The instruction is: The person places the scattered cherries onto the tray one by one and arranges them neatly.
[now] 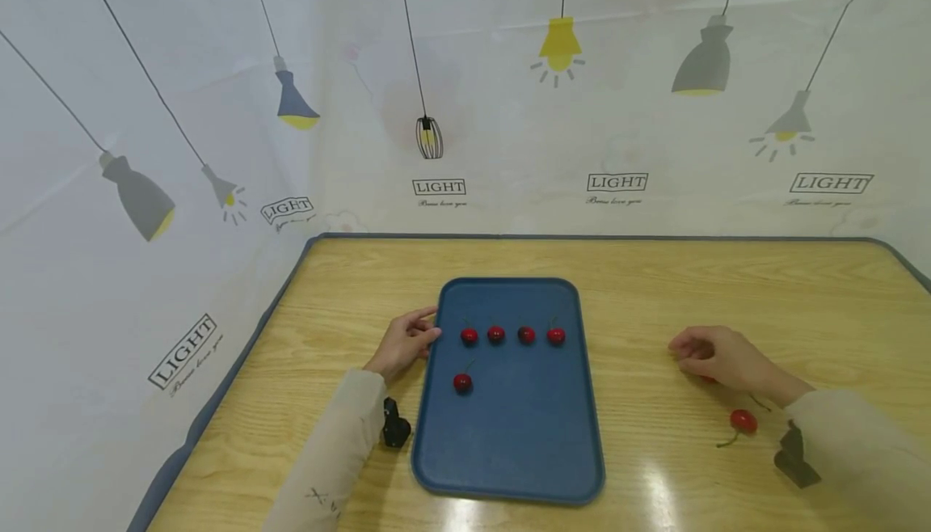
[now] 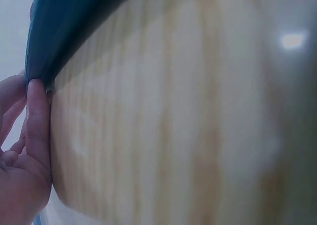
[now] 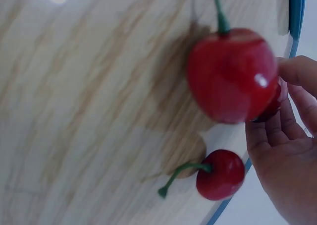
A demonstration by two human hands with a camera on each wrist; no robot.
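My left hand holds the left rim of a blue tray, its digits meeting at the edge. Inside the tray, several red cherries form a row, with a single cherry below its left end. To the right of the tray, my right hand is low over the table. A cherry shows between its thumb and fingers in the right wrist view; the fingers hide it from the head view. Another cherry peeks from under that hand, and a stemmed cherry lies nearer the wrist.
The light wood table has a dark blue edge at the back. A white sheet printed with hanging lamps stands behind it and along the left. Black wrist devices sit by both sleeves.
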